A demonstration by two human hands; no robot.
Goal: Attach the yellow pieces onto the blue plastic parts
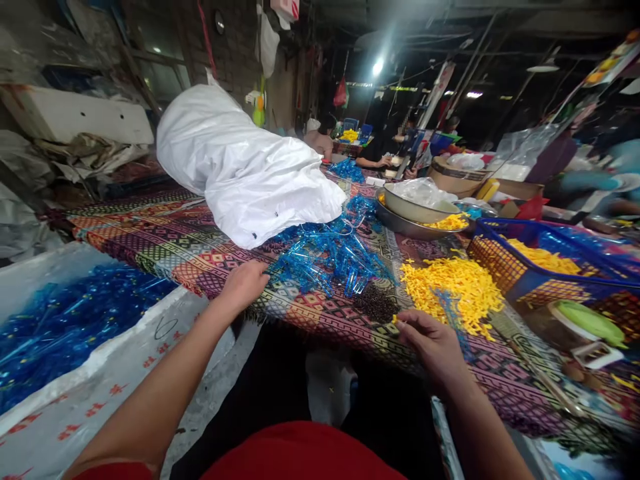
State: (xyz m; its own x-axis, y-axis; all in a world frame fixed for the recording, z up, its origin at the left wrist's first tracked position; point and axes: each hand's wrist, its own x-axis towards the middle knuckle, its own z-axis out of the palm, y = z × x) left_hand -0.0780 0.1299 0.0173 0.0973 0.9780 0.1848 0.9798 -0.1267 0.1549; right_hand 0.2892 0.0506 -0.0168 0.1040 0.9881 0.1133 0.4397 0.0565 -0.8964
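Note:
My right hand (433, 341) is closed in a pinch on a small yellow plastic piece (395, 319), just in front of a little heap of dark brown bits (379, 303). My left hand (246, 284) is over the table's near edge, fingers curled together beside a loose pile of clear blue plastic pieces (327, 263). What its fingertips hold, if anything, is hidden. To the right of the dark heap lies a mound of small yellow plastic pieces (453, 293), with some blue strands across its front.
A large white sack (250, 167) lies on the patterned tablecloth (185, 230). Stacked bowls (425, 210), a blue basket (555, 257) and a container with a green lid (583, 323) stand right. Below left, an open white sack (170, 330) holds blue pieces. People work farther back.

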